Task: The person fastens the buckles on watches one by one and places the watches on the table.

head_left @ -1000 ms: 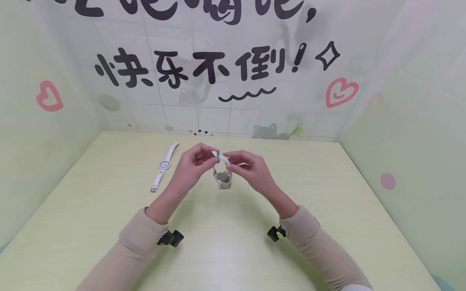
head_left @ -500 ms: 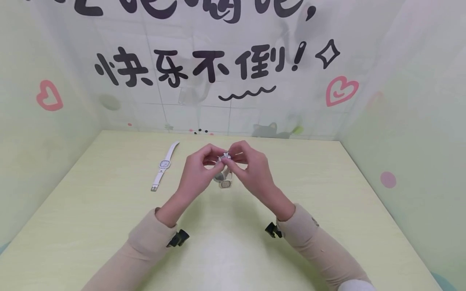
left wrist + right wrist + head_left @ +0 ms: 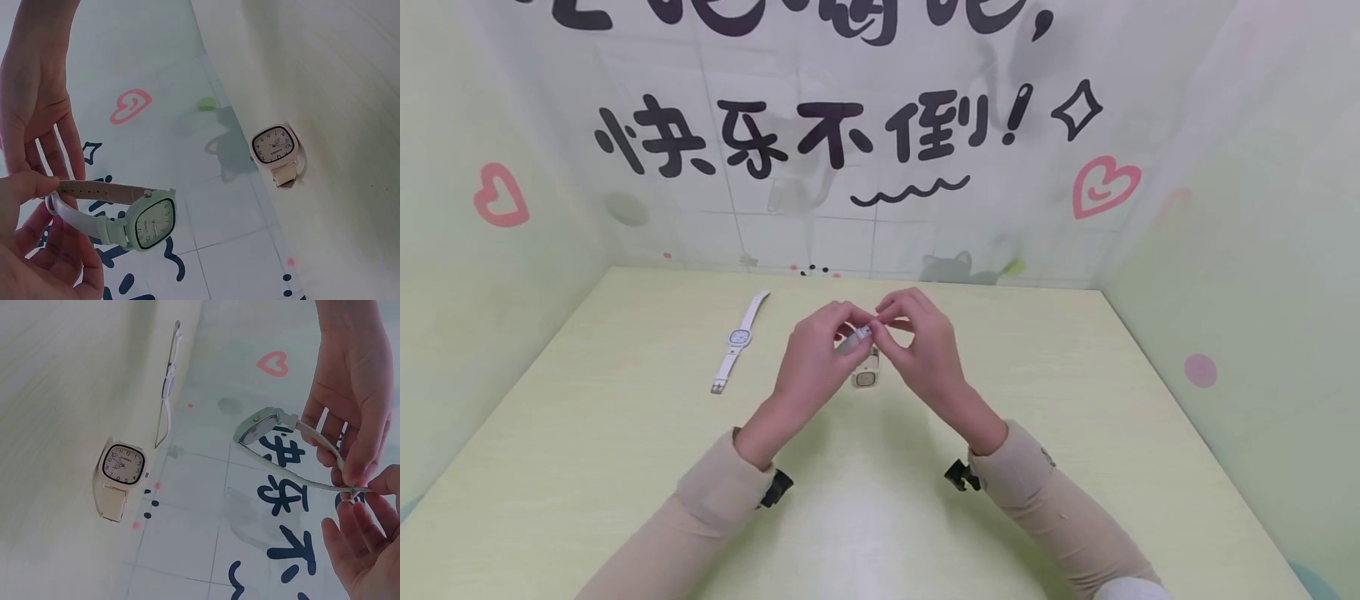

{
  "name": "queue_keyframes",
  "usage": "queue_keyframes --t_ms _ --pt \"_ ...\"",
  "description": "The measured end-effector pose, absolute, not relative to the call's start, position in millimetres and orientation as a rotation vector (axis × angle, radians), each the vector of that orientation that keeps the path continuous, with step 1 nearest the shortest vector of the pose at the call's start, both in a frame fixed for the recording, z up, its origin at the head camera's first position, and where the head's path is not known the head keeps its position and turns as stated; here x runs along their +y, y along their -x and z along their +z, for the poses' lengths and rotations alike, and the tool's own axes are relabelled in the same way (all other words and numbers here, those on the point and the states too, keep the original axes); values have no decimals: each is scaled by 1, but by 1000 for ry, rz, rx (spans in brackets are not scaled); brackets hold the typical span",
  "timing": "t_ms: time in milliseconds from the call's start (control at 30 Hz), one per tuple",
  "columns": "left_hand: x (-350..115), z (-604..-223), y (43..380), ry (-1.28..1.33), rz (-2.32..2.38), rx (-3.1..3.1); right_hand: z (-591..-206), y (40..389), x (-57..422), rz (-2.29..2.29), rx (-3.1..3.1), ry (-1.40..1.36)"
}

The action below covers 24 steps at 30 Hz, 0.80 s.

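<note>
Above the table, both hands hold a pale green watch (image 3: 155,224) by its strap, its dial hanging below the fingers. My left hand (image 3: 812,348) pinches the strap near the buckle, which is partly covered by fingertips. Thumb and finger of my right hand (image 3: 927,350) pinch the strap at that same spot. In the right wrist view the strap (image 3: 290,472) makes a long loop, its two ends meeting at the fingers. Beneath the hands, a cream watch (image 3: 866,379) stands on the table with its strap looped behind the dial.
A white watch (image 3: 740,338) lies stretched out flat on the left of the table (image 3: 865,517). Behind the table rises a wall covering (image 3: 820,242) with dark lettering, and side walls stand left and right. Wrist cameras (image 3: 962,475) sit under both sleeves.
My hands have come together at the strap ends; the left moved right and the two fingertips now meet. The green watch's dial swung left, behind the left hand. Both other watches stayed put.
</note>
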State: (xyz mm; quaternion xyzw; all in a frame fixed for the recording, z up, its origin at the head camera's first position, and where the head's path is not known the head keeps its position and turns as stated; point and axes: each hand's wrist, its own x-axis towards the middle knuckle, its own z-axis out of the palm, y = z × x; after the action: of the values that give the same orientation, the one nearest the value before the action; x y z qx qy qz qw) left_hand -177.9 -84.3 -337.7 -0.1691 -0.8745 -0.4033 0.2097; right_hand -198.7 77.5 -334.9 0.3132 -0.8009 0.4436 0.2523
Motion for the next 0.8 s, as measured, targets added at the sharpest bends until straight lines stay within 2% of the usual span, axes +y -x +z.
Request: queue_keyframes --t_ms 533,800 --pt "-89 -338 178 394 -1006 -2561 -330 200 84 1549 -2038 -778" --pt "-88 -335 178 406 -966 -2562 -339 205 85 1472 -2235 -779"
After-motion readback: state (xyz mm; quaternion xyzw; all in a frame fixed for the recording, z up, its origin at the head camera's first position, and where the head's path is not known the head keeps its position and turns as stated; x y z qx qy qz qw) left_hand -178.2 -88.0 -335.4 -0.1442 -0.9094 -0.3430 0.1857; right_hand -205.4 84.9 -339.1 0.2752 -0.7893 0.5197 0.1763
